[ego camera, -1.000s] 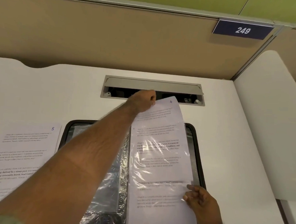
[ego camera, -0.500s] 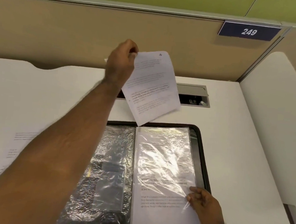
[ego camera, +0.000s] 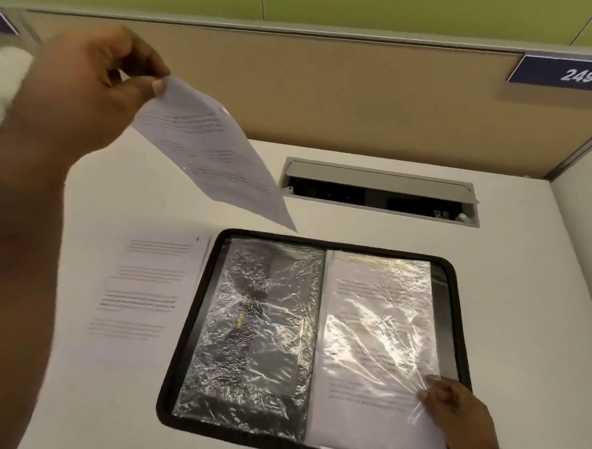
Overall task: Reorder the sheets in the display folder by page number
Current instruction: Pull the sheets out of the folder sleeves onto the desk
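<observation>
**Sheet out of sleeve, swinging left toward the loose pile**

Left hand [ego camera: 89, 86] pinches the top corner of a white printed paper sheet [ego camera: 209, 151] between thumb and fingers. The sheet hangs tilted in the air, clear of the desk, above and left of the black zip-edged display folder [ego camera: 455, 301]. A second ago the same sheet, marked 4, was only half drawn from the right-hand sleeve; half a second ago it was free and held above the folder; now it has moved left.

Right hand [ego camera: 456, 408] presses with fingers lightly curled on the lower outer corner of the crinkled clear plastic sleeve [ego camera: 379, 318] on the right page, pinning it flat. That hand has not shifted. Another printed sheet shows inside the sleeve; its number is unreadable.

Left page: an empty-looking clear pocket [ego camera: 265, 325] over the dark cover.

A loose white printed sheet [ego camera: 147, 285] lies flat on the white desk [ego camera: 523, 305], just beside the folder's left edge.

Judgement: extraction phase, sheets pulled before re-filing in order. Likely next: lay this one by the loose sheet.
</observation>
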